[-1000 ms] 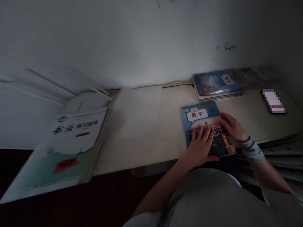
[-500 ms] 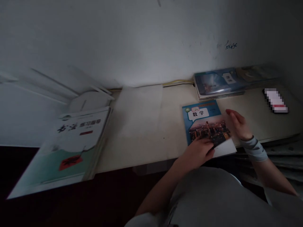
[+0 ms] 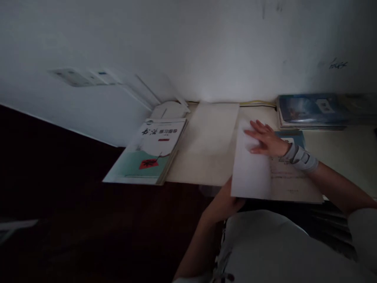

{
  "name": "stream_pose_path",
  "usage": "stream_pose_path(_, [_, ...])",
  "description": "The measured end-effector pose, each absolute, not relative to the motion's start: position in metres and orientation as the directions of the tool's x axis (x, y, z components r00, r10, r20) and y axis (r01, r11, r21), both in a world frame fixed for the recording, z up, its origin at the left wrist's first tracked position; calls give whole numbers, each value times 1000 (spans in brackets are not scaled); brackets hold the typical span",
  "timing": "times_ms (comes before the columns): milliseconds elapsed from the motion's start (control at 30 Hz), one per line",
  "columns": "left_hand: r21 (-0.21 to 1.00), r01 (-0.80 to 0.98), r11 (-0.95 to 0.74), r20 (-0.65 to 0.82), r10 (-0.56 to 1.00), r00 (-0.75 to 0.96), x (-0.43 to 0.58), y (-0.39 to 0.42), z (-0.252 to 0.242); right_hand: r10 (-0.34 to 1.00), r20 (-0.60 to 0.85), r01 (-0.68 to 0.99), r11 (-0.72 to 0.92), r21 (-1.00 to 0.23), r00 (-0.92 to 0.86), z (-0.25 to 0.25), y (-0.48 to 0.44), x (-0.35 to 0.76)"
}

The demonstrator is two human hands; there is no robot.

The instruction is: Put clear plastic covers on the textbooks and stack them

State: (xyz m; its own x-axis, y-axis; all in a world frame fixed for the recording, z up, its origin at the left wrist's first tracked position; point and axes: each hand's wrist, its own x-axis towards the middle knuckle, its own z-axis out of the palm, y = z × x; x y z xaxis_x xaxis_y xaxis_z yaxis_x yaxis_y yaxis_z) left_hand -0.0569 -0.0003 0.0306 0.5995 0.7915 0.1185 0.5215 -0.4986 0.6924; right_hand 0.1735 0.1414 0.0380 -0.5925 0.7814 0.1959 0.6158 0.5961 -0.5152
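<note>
The blue maths textbook [image 3: 294, 184] lies open on the pale desk [image 3: 338, 153], its cover turned over to the left so the white inside [image 3: 250, 177] faces up. My right hand [image 3: 263, 138], with a grey wrist band, lies flat with fingers spread on that opened cover. My left hand [image 3: 224, 202] is at the desk's near edge under the cover's lower left corner; its fingers are hidden beneath the page.
A white and green workbook [image 3: 150, 151] tops a pile at the desk's left end. A pale sheet [image 3: 210, 141] lies in the middle. A stack of books [image 3: 312, 112] sits against the white wall at the back right. Dark floor lies to the left.
The book's cover has been lifted and swung open to the left. My right hand moved from the book's right edge onto the opened cover. The view has swung left.
</note>
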Motion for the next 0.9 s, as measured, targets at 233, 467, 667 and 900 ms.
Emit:
stream_pose_path(233, [304,911,-278,-10,956,295,-60,59,9,744,32,683,628,-372,-667,13,127,194])
stream_pose_path(467, [283,931,-229,-133,952,275,-49,82,2,728,11,696,659,-286,-685,16,122,194])
stream_pose_path(667, [124,972,-199,-155,964,217,-48,83,7,675,-131,687,718,-111,-726,35,116,189])
stream_pose_path(900, [140,980,-138,-79,985,150,-53,82,4,650,-156,665,742,-81,-744,43,109,189])
